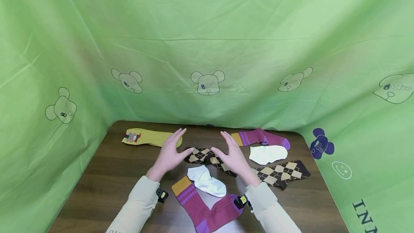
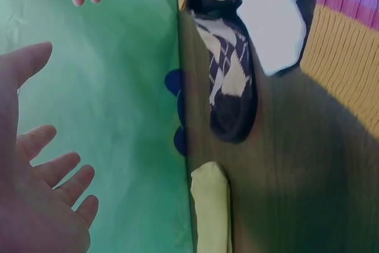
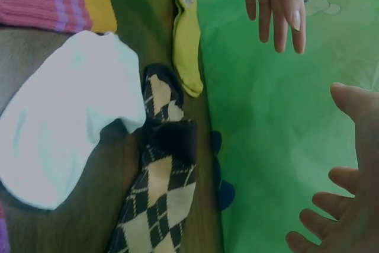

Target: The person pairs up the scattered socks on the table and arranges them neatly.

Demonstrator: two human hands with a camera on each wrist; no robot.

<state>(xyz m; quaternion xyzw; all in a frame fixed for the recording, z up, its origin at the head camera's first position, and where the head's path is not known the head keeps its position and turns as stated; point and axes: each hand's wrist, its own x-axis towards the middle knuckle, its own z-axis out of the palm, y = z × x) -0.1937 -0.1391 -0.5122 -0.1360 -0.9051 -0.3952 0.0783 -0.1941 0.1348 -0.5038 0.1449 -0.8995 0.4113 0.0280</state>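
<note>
My left hand (image 1: 169, 154) and right hand (image 1: 235, 157) are raised above the table with palms facing each other. Fingers and thumbs are extended, and neither holds anything. Between and below them lies a brown argyle sock (image 1: 199, 156), partly overlapped by the right hand in the head view. Nearer to me are a white sock (image 1: 208, 182) and a magenta sock (image 1: 207, 216) with an orange cuff, bent at the heel. Left of the left hand stretches a yellow sock (image 1: 153, 137) with an animal face on it; its toe is close behind that hand's fingers.
At the right lie another magenta sock (image 1: 253, 137), a white sock (image 1: 268, 154) and an argyle sock (image 1: 286, 173), the last partly behind my right wrist. The dark wooden table (image 1: 106, 175) meets green printed cloth (image 1: 207, 56) at the back and sides.
</note>
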